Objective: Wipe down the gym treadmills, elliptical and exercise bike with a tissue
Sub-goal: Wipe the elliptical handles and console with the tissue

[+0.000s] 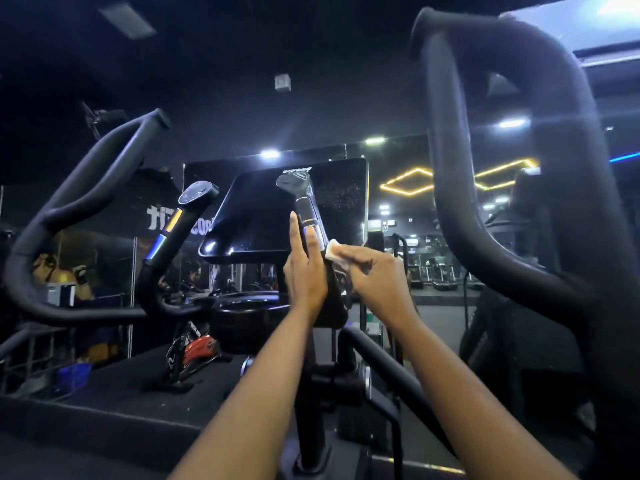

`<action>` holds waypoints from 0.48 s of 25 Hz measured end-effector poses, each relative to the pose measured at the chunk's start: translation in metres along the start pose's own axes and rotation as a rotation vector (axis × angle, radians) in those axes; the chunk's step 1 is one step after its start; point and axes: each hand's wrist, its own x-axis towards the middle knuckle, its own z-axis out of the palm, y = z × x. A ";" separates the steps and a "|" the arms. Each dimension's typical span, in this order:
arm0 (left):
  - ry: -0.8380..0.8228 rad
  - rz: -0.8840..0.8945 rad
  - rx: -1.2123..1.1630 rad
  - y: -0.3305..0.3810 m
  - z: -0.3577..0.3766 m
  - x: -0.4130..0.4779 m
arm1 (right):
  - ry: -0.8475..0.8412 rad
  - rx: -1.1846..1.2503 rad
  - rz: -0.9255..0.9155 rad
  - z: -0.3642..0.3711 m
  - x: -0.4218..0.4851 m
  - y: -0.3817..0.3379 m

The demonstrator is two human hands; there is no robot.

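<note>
I stand at a black elliptical with a dark console screen (263,209) straight ahead. In front of the screen rises its right inner handle (304,199), with a silver sensor band and a rounded top. My left hand (304,271) lies flat against this handle's left side, fingers straight and pointing up. My right hand (374,271) pinches a small white tissue (334,250) and presses it against the handle's right side, below the silver band. The matching left inner handle (180,223) stands untouched.
Big black moving arms curve up on the left (69,202) and close on the right (502,168). A mirror wall behind reflects lights and gym machines. An exercise bike with red trim (194,355) stands on the dark platform at lower left.
</note>
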 end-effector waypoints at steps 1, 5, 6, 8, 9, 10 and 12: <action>-0.012 -0.020 0.045 -0.004 -0.005 -0.008 | 0.014 -0.002 0.034 -0.005 -0.007 -0.004; -0.046 -0.038 0.118 -0.015 -0.034 -0.067 | -0.080 -0.006 0.112 -0.022 -0.062 -0.018; -0.057 -0.042 0.155 -0.017 -0.043 -0.085 | -0.134 0.005 0.139 -0.024 -0.078 -0.019; -0.063 -0.082 0.246 -0.022 -0.059 -0.126 | -0.225 0.055 0.193 -0.030 -0.109 -0.019; -0.062 -0.109 0.293 -0.025 -0.068 -0.148 | -0.267 0.078 0.215 -0.033 -0.127 -0.018; -0.062 -0.130 0.336 -0.028 -0.077 -0.173 | -0.313 0.095 0.237 -0.036 -0.147 -0.018; -0.074 -0.203 0.432 -0.034 -0.094 -0.223 | -0.424 0.118 0.258 -0.042 -0.189 -0.018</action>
